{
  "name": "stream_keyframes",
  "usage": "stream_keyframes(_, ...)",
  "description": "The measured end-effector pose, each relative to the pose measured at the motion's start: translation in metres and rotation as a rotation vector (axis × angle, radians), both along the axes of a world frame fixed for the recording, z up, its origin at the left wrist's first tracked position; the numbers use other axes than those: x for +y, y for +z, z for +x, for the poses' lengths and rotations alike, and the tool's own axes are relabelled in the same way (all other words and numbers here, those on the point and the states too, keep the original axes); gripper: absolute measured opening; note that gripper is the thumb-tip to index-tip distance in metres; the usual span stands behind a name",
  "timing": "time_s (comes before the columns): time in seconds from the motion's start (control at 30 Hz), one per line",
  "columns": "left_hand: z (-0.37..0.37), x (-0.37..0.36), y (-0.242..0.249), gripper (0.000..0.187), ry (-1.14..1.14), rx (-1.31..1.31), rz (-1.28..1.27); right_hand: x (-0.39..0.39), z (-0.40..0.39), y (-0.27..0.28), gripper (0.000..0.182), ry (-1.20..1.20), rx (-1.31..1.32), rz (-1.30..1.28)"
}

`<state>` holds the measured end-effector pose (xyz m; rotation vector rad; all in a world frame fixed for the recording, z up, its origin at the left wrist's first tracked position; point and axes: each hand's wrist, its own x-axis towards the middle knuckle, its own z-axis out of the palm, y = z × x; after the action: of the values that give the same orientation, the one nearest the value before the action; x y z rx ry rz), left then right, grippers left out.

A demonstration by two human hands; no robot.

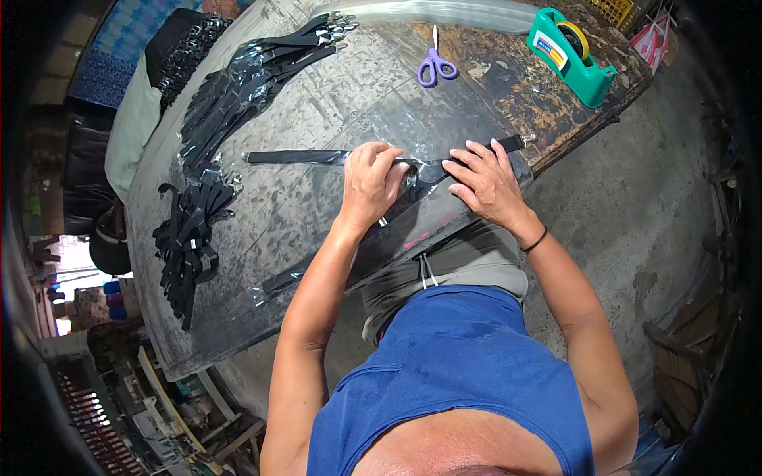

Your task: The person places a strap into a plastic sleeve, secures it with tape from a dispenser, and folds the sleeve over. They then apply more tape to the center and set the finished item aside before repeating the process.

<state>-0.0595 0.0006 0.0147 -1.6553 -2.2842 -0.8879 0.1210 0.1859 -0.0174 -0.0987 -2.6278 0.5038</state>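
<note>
A black strap [298, 157] in what looks like a clear plastic sleeve lies across the worktable under both hands. Its right part [509, 143] ends in a metal clip [528, 140]. My left hand [370, 182] is closed on the strap's middle, thumb and fingers together near a dark loop partly hidden by them. To the right, my right hand [490, 184] lies with fingers spread over the strap, pressing it to the table. Clear film [431, 170] shines between the hands. Closer to my body, another black strap in plastic [290, 276] rests along the table edge.
Bagged black straps [238, 91] are heaped at the far left, with loose black straps [190, 238] nearer. Purple scissors [436, 67] and a green tape dispenser [571, 59] stand toward the back. Clear plastic sleeves [452, 11] lie along the far edge of the worn table [341, 99].
</note>
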Motion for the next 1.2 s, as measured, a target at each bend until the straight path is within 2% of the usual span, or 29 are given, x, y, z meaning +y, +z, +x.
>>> stream_keyframes(0.03,0.005,-0.004,-0.001,0.03,0.001,0.0,-0.002,0.001,0.0,-0.001,0.039,0.001,0.0,-0.002)
stream_keyframes(0.13,0.017,-0.016,-0.008,0.053,0.0,0.037,-0.087,0.002,-0.004,-0.002,0.04,-0.047,0.041,0.009)
stream_keyframes(0.23,0.026,-0.012,-0.006,0.057,0.072,0.076,-0.196,0.004,-0.01,-0.005,0.04,-0.049,0.02,0.042)
stream_keyframes(0.37,0.0,-0.003,-0.011,0.048,0.006,-0.057,-0.244,0.006,-0.015,-0.004,0.032,-0.018,-0.009,0.026)
stream_keyframes(0.4,-0.01,0.002,-0.017,0.036,-0.014,-0.14,-0.222,0.007,-0.017,-0.004,0.032,-0.019,-0.007,0.028)
stream_keyframes(0.53,-0.025,0.021,-0.005,0.022,-0.084,-0.281,-0.348,0.009,-0.021,-0.004,0.028,0.034,0.013,0.012)
stream_keyframes(0.57,-0.026,0.024,-0.003,0.022,-0.087,-0.283,-0.349,0.01,-0.021,-0.003,0.028,0.056,0.027,0.027)
stream_keyframes(0.63,-0.025,0.031,0.011,0.023,-0.058,-0.291,-0.534,0.01,-0.022,-0.002,0.028,0.056,0.043,0.026)
stream_keyframes(0.77,-0.033,0.039,0.016,0.023,-0.102,-0.312,-0.619,0.009,-0.021,-0.002,0.03,0.053,0.075,0.018)
stream_keyframes(1.03,-0.041,0.045,0.009,0.022,-0.169,-0.331,-0.663,0.009,-0.021,-0.002,0.03,0.046,0.086,0.014)
stream_keyframes(1.2,-0.044,0.044,0.008,0.022,-0.171,-0.371,-0.594,0.01,-0.022,-0.005,0.03,0.048,0.069,0.005)
